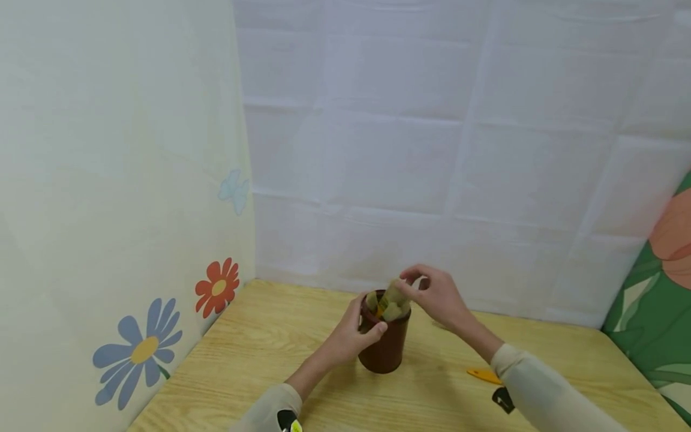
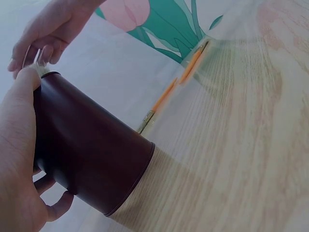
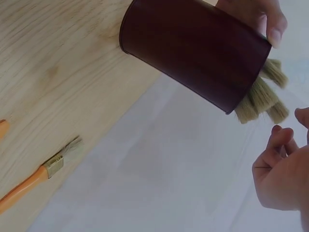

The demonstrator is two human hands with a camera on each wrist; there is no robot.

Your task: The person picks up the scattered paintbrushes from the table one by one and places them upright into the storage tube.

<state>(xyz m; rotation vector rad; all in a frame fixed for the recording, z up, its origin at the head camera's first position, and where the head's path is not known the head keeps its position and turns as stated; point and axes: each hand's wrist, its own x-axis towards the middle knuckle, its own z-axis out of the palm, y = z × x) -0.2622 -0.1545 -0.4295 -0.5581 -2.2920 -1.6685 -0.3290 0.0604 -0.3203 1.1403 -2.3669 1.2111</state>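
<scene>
A dark maroon cylindrical cup (image 1: 384,348) stands on the wooden table, holding several paintbrushes (image 1: 393,303) with pale bristles pointing up. My left hand (image 1: 345,336) grips the cup around its side, thumb near the rim. In the left wrist view, its fingers wrap the cup (image 2: 91,140). Just over the cup's mouth is my right hand (image 1: 437,297), thumb and fingers bent beside the bristles. The right wrist view shows the bristle tips (image 3: 263,96) close to the fingertips, with a small gap and nothing clearly held.
A paintbrush (image 3: 34,181) with an orange handle lies on the table right of the cup. Another orange handle (image 2: 193,65) lies further along. A white sheet (image 1: 405,150) hangs behind the table, and flower-printed cloth (image 1: 664,312) borders the right side.
</scene>
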